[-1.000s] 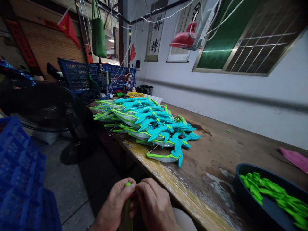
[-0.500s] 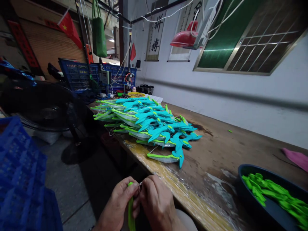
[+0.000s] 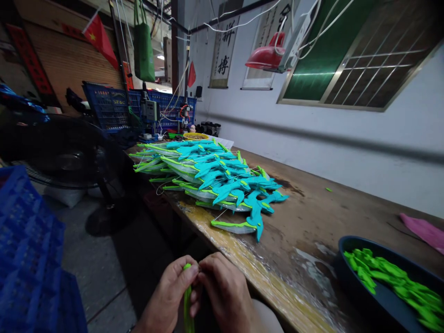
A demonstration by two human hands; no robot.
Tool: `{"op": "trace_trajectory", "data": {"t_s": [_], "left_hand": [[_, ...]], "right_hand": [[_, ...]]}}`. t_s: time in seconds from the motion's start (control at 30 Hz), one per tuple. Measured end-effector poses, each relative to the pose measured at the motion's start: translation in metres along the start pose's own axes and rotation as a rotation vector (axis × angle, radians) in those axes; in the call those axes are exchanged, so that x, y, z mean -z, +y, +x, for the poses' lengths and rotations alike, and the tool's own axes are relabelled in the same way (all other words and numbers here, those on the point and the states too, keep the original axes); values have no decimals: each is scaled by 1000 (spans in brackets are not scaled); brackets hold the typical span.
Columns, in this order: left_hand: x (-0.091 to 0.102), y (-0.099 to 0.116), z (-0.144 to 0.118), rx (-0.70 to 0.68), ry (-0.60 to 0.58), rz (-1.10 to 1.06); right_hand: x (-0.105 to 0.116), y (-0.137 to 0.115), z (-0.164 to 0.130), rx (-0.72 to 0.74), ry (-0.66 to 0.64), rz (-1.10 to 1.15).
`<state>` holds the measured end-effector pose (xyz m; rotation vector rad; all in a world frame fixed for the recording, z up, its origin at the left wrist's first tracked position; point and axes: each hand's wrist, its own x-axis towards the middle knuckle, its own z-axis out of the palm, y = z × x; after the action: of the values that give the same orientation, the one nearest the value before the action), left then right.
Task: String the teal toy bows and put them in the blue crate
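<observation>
Below the table's front edge, my left hand (image 3: 175, 291) is closed round a slim bright-green plastic strip (image 3: 188, 305), its top end poking out beside the thumb. Fingertips pinched, my right hand (image 3: 227, 289) meets the left one at the strip's upper end. Whatever lies between the right fingertips is too small and hidden to name. Beyond both hands, a pile of turquoise and green toy bows (image 3: 222, 178) with thin strings lies on the table. The nearest toy bow (image 3: 255, 219) sits at the pile's front corner.
A dark round basin (image 3: 347, 249) of green plastic pieces (image 3: 395, 282) stands on the table (image 3: 308, 217) at right, near a pink cloth (image 3: 421, 231). Blue crates (image 3: 29, 259) and a floor fan (image 3: 69, 157) are at left. A red lamp (image 3: 267, 56) hangs overhead.
My right hand has turned slightly and its fingertips have closed in against the left thumb. The left hand still grips the green strip. The view has shifted a little.
</observation>
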<state>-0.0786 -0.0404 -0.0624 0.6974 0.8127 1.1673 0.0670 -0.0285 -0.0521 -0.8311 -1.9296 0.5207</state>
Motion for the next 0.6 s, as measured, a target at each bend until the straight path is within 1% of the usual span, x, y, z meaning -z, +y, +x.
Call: {"op": "trace_trajectory", "data": {"t_s": [0.07,0.17,0.33,0.43,0.53,0.6], "left_hand": [[1,-1,-1,-14,-23,8],[4,-6,-1,-33,-34,23],[9,-13,-2,-34,-39,40],[7,-12,-4,-19,-50,30],[3,-7,-7,-23,-33,8],[1,-5,-9,-28,-23,-10]], "right_hand": [[2,2,1,-44,-27,33],[9,3,6,-77,-113,33],[21,-3,16,-76,-203,-91],[23,-7,17,-92,-222,-72],[25,-9,13,-191,-220,-11],[25,-11,9,-260,-195,-14]]}}
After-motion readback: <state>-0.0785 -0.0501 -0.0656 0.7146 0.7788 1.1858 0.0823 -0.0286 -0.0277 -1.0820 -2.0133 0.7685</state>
